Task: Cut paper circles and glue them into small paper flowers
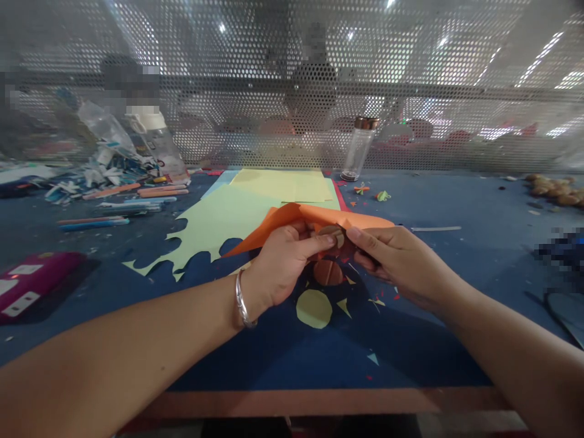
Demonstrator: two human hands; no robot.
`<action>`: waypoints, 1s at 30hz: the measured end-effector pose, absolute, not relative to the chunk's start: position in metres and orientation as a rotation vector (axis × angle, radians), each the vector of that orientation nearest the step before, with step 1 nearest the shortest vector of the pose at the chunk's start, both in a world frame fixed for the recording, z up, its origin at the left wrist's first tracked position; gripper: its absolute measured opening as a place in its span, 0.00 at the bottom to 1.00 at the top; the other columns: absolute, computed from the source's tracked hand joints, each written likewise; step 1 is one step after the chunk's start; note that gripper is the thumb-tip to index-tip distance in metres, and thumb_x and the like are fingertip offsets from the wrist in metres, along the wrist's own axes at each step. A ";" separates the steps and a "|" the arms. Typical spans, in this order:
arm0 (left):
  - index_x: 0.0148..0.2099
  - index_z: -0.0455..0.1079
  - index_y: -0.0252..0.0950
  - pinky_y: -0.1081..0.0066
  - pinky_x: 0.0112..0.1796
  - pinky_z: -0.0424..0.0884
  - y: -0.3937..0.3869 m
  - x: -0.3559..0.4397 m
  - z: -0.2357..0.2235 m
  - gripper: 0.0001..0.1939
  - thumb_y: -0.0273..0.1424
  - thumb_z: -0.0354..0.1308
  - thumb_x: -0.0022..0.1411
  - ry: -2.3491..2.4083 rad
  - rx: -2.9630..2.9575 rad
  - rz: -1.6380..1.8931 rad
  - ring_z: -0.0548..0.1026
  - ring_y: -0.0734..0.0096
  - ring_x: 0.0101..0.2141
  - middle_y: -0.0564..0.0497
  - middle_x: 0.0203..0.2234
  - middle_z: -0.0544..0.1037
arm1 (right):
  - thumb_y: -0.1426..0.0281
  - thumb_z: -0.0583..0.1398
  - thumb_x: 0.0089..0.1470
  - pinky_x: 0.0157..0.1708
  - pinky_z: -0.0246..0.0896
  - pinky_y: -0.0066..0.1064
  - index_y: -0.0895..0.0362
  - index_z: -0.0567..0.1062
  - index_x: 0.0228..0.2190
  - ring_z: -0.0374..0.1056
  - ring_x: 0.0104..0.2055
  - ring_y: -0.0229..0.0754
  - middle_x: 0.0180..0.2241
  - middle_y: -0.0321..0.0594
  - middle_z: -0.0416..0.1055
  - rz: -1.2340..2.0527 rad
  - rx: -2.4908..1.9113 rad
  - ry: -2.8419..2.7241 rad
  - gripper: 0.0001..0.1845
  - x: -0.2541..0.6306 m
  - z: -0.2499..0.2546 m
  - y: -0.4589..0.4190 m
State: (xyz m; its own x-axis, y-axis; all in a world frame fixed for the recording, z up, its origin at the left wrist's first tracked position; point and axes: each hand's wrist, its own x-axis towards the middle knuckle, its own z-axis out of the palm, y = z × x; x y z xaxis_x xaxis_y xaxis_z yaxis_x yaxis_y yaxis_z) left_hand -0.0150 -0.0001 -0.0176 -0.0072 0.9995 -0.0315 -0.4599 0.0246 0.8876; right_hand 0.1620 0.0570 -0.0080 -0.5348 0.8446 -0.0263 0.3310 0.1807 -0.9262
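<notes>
In the head view, my left hand [285, 255] is closed on a sheet of orange paper [283, 220], the thumb pressing a small round brownish disc [336, 233] against it. My right hand [383, 252] pinches the sheet's near edge to the right of the disc. Its lower fingers are in shadow, and whether they hold anything else I cannot tell. The paper is raised and bent above the table. Below the hands lies an orange-brown disc [328, 273] with a line across it. Closer to me rests a pale yellow paper circle [314, 308] among small scraps.
Green paper [214, 213] with scalloped cutouts and yellow sheets [278, 182] lie behind my hands. A glass bottle [359, 149] stands at the back. To the left are a plastic bottle [159, 143], paper strips [132, 207] and a magenta box [43, 280]. A perforated metal screen [246, 85] closes off the back.
</notes>
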 end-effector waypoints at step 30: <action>0.48 0.69 0.37 0.67 0.43 0.75 -0.008 -0.016 -0.014 0.17 0.27 0.68 0.57 1.120 1.234 1.646 0.80 0.65 0.39 0.48 0.38 0.81 | 0.37 0.56 0.55 0.16 0.37 0.27 0.56 0.64 0.16 0.45 0.16 0.29 0.14 0.29 0.53 1.213 -1.046 -2.109 0.37 0.163 -0.001 0.057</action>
State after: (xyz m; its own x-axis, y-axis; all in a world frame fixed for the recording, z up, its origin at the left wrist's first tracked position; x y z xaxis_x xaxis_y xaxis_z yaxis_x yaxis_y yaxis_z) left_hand -0.0158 -0.0075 -0.0145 -0.2267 0.9312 0.2856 -0.0761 -0.3093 0.9479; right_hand 0.1630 0.0569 -0.0007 -0.5875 0.8084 0.0369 0.3749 0.3123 -0.8729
